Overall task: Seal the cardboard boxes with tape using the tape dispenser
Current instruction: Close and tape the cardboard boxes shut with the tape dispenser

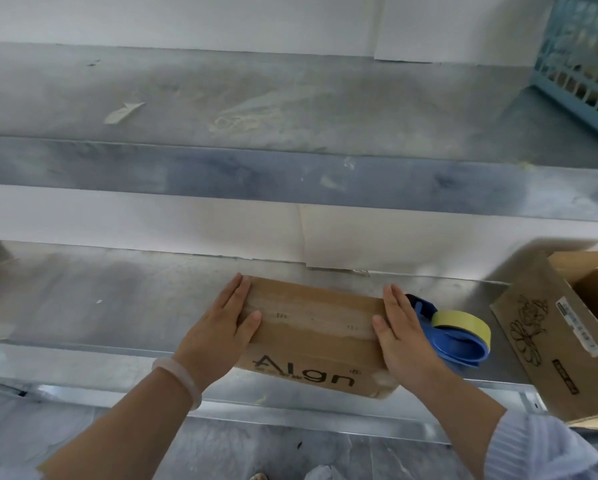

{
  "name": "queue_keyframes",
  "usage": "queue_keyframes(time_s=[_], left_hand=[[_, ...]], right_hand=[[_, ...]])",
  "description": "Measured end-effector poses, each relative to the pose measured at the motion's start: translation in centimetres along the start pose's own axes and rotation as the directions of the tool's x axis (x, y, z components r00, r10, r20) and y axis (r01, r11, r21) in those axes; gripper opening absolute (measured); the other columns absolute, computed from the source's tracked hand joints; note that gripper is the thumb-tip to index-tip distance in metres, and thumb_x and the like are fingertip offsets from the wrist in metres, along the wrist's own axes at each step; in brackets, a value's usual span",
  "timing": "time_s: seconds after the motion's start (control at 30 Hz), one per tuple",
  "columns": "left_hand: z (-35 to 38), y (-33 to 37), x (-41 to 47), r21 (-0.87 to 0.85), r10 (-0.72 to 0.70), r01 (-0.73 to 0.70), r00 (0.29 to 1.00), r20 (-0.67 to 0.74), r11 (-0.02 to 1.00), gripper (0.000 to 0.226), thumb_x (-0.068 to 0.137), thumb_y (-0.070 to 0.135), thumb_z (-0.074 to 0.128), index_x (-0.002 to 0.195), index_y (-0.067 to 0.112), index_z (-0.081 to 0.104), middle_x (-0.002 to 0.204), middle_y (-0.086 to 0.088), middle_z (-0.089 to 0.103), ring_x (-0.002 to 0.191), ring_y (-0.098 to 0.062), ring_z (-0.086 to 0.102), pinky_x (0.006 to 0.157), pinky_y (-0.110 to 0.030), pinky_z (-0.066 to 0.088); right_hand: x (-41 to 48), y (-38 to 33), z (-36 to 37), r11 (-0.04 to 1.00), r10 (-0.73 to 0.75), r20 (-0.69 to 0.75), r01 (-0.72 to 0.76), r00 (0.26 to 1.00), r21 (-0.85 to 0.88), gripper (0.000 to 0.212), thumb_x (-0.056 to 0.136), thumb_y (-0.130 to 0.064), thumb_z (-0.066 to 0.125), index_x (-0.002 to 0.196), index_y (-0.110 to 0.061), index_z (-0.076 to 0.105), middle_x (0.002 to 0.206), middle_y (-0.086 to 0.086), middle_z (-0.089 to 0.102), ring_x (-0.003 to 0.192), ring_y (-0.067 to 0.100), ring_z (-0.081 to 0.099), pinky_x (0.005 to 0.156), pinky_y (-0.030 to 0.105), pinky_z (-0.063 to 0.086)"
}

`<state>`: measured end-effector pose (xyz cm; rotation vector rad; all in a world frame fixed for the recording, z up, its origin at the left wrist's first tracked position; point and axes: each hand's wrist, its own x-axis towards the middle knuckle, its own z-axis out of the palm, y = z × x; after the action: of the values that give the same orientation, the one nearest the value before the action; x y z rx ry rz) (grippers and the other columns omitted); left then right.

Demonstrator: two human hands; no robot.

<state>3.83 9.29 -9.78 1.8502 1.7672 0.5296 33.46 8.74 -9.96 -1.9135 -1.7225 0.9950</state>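
A small brown cardboard box (pixel 313 327) printed with black letters lies on the metal bench (pixel 117 306), its flaps closed and a strip of tape along the top. My left hand (pixel 221 327) presses flat against its left end, fingers straight, thumb on the top. My right hand (pixel 403 336) presses flat against its right end in the same way. The blue tape dispenser (pixel 458 337) with a yellowish tape roll lies on the bench just right of the box, behind my right hand; neither hand holds it.
A larger open cardboard box (pixel 546 337) with a flower print stands at the right bench edge. A metal shelf (pixel 290 174) runs above the bench, with a blue plastic crate (pixel 581 60) at its far right. A white wall panel backs the bench.
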Motion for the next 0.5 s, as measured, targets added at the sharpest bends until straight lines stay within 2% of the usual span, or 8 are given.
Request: queue_keyframes(time_s=[0.07, 0.13, 0.17, 0.23, 0.3, 0.37, 0.43, 0.5], left_hand=[[-0.1, 0.0, 0.4, -0.076, -0.005, -0.002, 0.996, -0.091, 0.997, 0.049, 0.097, 0.045, 0.042, 0.145, 0.033, 0.033, 0.147, 0.017, 0.030, 0.130, -0.010, 0.039, 0.098, -0.026, 0.038], [-0.2, 0.1, 1.0, -0.155, -0.067, 0.037, 0.979, -0.191, 0.987, 0.038, 0.096, 0.043, 0.046, 0.132, 0.031, 0.043, 0.128, 0.014, 0.039, 0.116, -0.015, 0.049, 0.086, -0.027, 0.040], [-0.1, 0.1, 1.4, -0.212, -0.123, 0.082, 0.975, -0.186, 0.974, 0.040, 0.096, 0.044, 0.046, 0.133, 0.031, 0.040, 0.128, 0.011, 0.038, 0.114, -0.016, 0.049, 0.087, -0.029, 0.041], [-0.1, -0.2, 2.2, -0.334, -0.239, 0.202, 0.968, -0.073, 0.921, 0.055, 0.097, 0.048, 0.045, 0.147, 0.031, 0.028, 0.137, 0.005, 0.036, 0.122, -0.019, 0.044, 0.100, -0.037, 0.041], [-0.2, -0.7, 2.8, -0.406, -0.293, 0.284, 0.955, 0.041, 0.869, 0.058, 0.098, 0.049, 0.043, 0.150, 0.028, 0.028, 0.139, 0.003, 0.043, 0.123, -0.021, 0.046, 0.103, -0.038, 0.040], [0.0, -1.0, 3.2, -0.442, -0.295, 0.296, 0.953, 0.074, 0.847, 0.044, 0.098, 0.048, 0.043, 0.138, 0.028, 0.042, 0.124, 0.005, 0.056, 0.110, -0.019, 0.055, 0.090, -0.035, 0.046], [0.1, -0.9, 3.3, -0.435, -0.286, 0.275, 0.957, 0.042, 0.858, 0.027, 0.100, 0.046, 0.039, 0.120, 0.032, 0.050, 0.106, 0.010, 0.059, 0.100, -0.017, 0.058, 0.076, -0.032, 0.046], [0.2, -0.6, 3.3, -0.416, -0.285, 0.258, 0.959, -0.003, 0.872, 0.024, 0.101, 0.046, 0.033, 0.104, 0.033, 0.052, 0.097, 0.010, 0.059, 0.092, -0.014, 0.057, 0.069, -0.030, 0.042]], right_hand=[[0.0, -0.2, -0.1, 0.994, 0.016, -0.063, -0.009, 0.998, 0.113, 0.054, 0.105, -0.033, 0.033, 0.155, -0.034, 0.013, 0.162, -0.016, 0.004, 0.147, 0.004, 0.005, 0.114, 0.020, 0.005], [0.2, -0.4, 0.0, 0.983, 0.041, -0.101, -0.023, 0.994, 0.180, 0.053, 0.105, -0.031, 0.036, 0.154, -0.037, 0.017, 0.161, -0.014, 0.014, 0.144, 0.008, 0.018, 0.114, 0.024, 0.015], [0.3, -0.6, 0.0, 0.979, 0.060, -0.113, -0.036, 0.992, 0.200, 0.055, 0.104, -0.032, 0.039, 0.154, -0.038, 0.016, 0.159, -0.012, 0.020, 0.141, 0.011, 0.026, 0.110, 0.025, 0.023], [0.7, -1.0, 0.3, 0.973, 0.099, -0.126, -0.069, 0.987, 0.220, 0.063, 0.102, -0.036, 0.044, 0.155, -0.038, 0.010, 0.156, -0.006, 0.027, 0.136, 0.016, 0.034, 0.103, 0.029, 0.031], [1.1, -1.4, 0.4, 0.968, 0.136, -0.100, -0.111, 0.986, 0.223, 0.075, 0.097, -0.046, 0.049, 0.156, -0.035, 0.004, 0.155, -0.003, 0.029, 0.136, 0.020, 0.036, 0.106, 0.033, 0.034], [1.4, -1.5, 0.4, 0.963, 0.171, -0.067, -0.153, 0.983, 0.221, 0.080, 0.094, -0.052, 0.052, 0.156, -0.033, 0.004, 0.150, -0.003, 0.035, 0.130, 0.019, 0.042, 0.102, 0.032, 0.036], [1.6, -1.4, 0.4, 0.961, 0.187, -0.059, -0.170, 0.981, 0.217, 0.071, 0.096, -0.049, 0.050, 0.154, -0.034, 0.012, 0.136, -0.006, 0.042, 0.113, 0.013, 0.047, 0.092, 0.027, 0.038], [1.7, -1.3, 0.3, 0.956, 0.195, -0.058, -0.176, 0.979, 0.236, 0.056, 0.098, -0.047, 0.046, 0.149, -0.038, 0.023, 0.126, -0.009, 0.044, 0.097, 0.005, 0.048, 0.079, 0.022, 0.040]])
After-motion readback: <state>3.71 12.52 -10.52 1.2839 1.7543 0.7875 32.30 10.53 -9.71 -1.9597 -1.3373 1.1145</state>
